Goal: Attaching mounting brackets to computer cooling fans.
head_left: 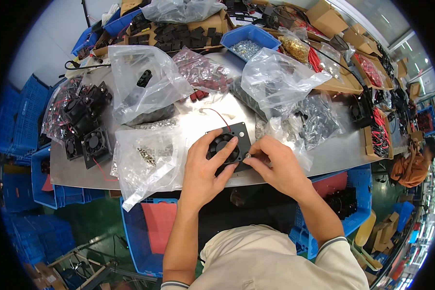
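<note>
A black cooling fan on a square black plate (242,137) lies on the metal table near its front edge, a red wire running up from it. My left hand (209,162) grips the plate and fan from the left, fingers bent over the fan. At the plate's right edge, my right hand (278,164) pinches a small shiny metal piece (248,155) between thumb and forefinger; its exact kind is too small to tell. An open clear bag of small metal parts (147,157) lies left of my left hand.
More black fans (95,140) sit at the left. Clear bags (280,72) of parts and a blue bin of small metal hardware (246,48) stand behind. Blue crates (130,237) are below the table edge. Another person (411,166) is far right.
</note>
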The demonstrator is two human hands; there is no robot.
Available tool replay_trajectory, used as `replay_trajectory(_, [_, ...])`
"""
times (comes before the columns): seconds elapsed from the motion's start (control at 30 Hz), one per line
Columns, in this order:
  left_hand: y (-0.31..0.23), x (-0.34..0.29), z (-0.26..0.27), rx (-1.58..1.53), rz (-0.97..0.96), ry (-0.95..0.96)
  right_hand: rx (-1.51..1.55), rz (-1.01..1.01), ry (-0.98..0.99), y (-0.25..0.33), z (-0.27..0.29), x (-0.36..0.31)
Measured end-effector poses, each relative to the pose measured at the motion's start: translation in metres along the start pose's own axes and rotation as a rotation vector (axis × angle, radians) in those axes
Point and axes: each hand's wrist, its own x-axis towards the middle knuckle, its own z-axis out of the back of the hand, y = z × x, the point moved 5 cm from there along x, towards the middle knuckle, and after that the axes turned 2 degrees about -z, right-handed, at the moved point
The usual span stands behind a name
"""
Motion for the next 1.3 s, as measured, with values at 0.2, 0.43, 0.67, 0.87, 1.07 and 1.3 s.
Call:
replay_trajectory(0.2, [0.0, -0.001, 0.001, 0.003, 0.002, -0.001, 0.002, 0.055, -0.013, 0.004, 0.0, -0.003])
replay_trajectory(0.43, [0.0, 0.0, 0.001, 0.008, -0.001, -0.004, -0.027, 0.1, -0.013, 0.0, -0.001, -0.003])
replay_trajectory(0.67, [0.001, -0.002, 0.0, 0.015, 0.011, -0.004, -0.211, 0.236, -0.033, 0.013, -0.004, -0.003])
replay_trajectory(0.87, [0.001, -0.001, -0.001, 0.001, 0.005, -0.001, -0.426, 0.437, -0.032, 0.019, -0.005, -0.007])
replay_trajectory(1.07, [0.002, -0.001, -0.001, -0.003, 0.012, -0.002, -0.186, 0.414, -0.027, 0.021, 0.002, -0.008])
replay_trajectory(1.3, [0.003, -0.002, -0.001, -0.007, 0.024, -0.004, 0.401, -0.058, -0.044, -0.01, 0.015, -0.005])
